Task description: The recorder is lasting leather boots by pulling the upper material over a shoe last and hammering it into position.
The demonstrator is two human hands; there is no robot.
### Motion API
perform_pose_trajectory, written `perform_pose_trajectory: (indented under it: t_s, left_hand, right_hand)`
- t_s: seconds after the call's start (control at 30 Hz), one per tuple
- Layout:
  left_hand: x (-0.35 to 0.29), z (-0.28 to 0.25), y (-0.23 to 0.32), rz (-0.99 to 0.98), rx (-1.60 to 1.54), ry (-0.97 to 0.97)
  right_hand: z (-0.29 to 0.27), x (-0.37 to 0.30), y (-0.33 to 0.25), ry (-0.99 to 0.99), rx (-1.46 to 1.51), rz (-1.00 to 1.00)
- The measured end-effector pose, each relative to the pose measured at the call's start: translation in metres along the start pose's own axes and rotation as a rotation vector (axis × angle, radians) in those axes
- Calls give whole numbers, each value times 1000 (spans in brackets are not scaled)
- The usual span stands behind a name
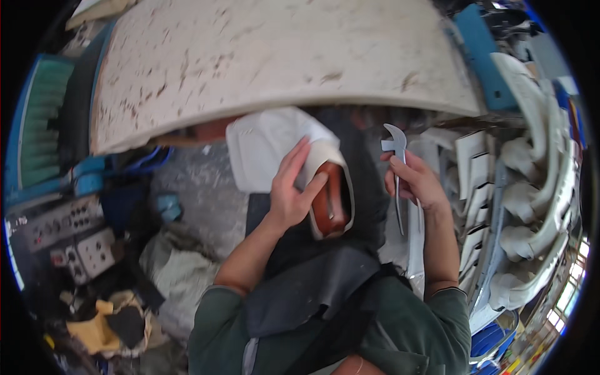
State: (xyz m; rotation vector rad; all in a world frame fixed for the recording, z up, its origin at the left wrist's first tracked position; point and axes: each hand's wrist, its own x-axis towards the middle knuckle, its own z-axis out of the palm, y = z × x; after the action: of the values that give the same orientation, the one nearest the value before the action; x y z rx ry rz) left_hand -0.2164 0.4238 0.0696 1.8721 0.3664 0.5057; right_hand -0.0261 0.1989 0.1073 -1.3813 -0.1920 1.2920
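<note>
A white shoe upper [265, 150] lies across my lap, with a reddish-brown last [330, 203] showing inside its opening. My left hand [291, 190] is on the upper's side, its fingers lying along the white material and the thumb at the rim of the opening. To the right of it, apart from the shoe, my right hand [417, 181] grips grey metal lasting pincers [400, 153] by the handle. Their curved head and square side lug point up and away from me. The underside of the upper is hidden.
A pale, scuffed workbench [281, 56] spans the far side. At right, a rack [487, 250] holds several white pieces. Sockets on a panel [94, 253] stand at left, above tan scraps [97, 328]. A dark apron [306, 287] covers my lap.
</note>
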Motion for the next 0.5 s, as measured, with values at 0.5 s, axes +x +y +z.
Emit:
perform_pose_trajectory:
  t_s: [0.5]
  left_hand:
    - [5, 0, 2, 24, 59, -58]
  right_hand:
    - [70, 14, -16, -139, -580, 3]
